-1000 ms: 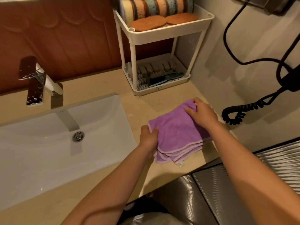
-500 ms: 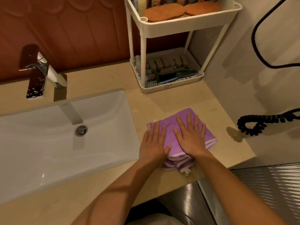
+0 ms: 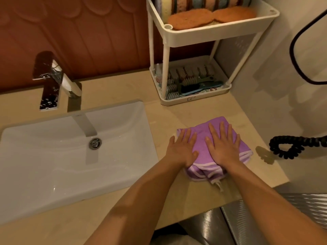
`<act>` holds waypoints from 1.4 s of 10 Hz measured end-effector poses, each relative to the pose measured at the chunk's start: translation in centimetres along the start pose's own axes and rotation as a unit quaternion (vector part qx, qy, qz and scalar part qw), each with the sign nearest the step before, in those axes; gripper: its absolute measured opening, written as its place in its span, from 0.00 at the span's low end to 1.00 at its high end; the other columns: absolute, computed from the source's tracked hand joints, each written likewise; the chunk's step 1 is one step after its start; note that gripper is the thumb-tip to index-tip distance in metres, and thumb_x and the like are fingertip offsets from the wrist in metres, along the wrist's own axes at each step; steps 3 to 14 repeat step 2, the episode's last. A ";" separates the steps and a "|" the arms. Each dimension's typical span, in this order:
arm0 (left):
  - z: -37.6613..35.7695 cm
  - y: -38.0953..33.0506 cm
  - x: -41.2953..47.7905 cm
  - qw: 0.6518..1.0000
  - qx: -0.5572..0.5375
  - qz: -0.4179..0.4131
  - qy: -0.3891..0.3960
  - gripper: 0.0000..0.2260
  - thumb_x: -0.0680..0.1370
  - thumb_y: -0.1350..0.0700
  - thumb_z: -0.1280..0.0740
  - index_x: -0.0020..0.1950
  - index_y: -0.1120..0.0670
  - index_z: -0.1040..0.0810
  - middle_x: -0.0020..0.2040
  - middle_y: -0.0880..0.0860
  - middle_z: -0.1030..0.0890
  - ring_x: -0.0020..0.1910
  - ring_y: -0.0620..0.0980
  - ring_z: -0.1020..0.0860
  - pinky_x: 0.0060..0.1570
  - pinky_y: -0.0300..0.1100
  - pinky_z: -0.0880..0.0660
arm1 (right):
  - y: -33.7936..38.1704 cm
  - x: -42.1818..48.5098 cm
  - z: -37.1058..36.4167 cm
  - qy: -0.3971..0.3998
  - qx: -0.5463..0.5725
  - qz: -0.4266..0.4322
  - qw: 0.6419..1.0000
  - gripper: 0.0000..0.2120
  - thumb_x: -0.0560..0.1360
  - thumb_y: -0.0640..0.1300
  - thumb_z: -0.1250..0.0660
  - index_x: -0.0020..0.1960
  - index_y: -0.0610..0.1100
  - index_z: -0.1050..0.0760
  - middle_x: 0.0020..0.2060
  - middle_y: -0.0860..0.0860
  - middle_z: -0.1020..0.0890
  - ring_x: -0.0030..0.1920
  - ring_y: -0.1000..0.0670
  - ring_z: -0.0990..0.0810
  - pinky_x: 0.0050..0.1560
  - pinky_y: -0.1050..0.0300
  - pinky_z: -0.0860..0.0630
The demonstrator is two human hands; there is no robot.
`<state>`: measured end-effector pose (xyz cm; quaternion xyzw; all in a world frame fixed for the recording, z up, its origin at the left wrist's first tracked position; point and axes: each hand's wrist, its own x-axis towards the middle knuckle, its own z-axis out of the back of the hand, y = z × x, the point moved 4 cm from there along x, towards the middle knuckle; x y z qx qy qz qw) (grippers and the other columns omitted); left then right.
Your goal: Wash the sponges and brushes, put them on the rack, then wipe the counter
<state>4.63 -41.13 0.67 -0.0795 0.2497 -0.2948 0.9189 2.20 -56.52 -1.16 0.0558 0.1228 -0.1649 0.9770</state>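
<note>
Flat and side by side, both hands are pressing on the folded purple cloth (image 3: 200, 140) lying on the counter (image 3: 187, 117) right of the sink (image 3: 123, 175). Left hand (image 3: 182, 151) and right hand (image 3: 223, 147) are keeping their fingers straight and spread, gripping nothing, forearms reaching forward.

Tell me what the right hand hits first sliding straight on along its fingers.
The right hand would cross bare counter, then likely meet the rack's lower tray; depth is unclear.

Scalloped reddish-brown wall panel (image 3: 70, 32) behind chrome tap (image 3: 51, 80) and white basin (image 3: 44, 165); pale side wall (image 3: 283, 76), warm light.
</note>
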 end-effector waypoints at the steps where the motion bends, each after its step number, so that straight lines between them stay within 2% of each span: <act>1: 1.0 1.7 -2.2 0.998 -0.042 0.000 -0.045 0.28 0.81 0.49 0.47 0.78 0.53 0.54 0.78 0.53 0.60 0.77 0.51 0.58 0.74 0.52 0.50 | 0.3 -0.1 0.1 0.031 0.004 -0.024 0.999 0.27 0.80 0.59 0.59 0.77 0.55 0.61 0.77 0.48 0.61 0.76 0.44 0.65 0.74 0.39 0.64; 2: 1.0 5.2 -4.9 0.994 -0.083 0.035 -0.060 0.26 0.80 0.51 0.45 0.76 0.56 0.46 0.78 0.56 0.55 0.77 0.54 0.55 0.73 0.52 0.45 | 3.5 -0.7 1.4 -0.004 -0.014 -0.016 1.000 0.27 0.80 0.51 0.53 0.77 0.46 0.55 0.77 0.45 0.59 0.76 0.44 0.63 0.75 0.40 0.59; 14: 1.0 5.2 -4.9 0.994 -0.083 0.035 -0.060 0.26 0.80 0.51 0.45 0.76 0.56 0.46 0.78 0.56 0.55 0.77 0.54 0.55 0.73 0.52 0.45 | 3.5 -0.7 1.4 -0.004 -0.014 -0.016 1.000 0.27 0.80 0.51 0.53 0.77 0.46 0.55 0.77 0.45 0.59 0.76 0.44 0.63 0.75 0.40 0.59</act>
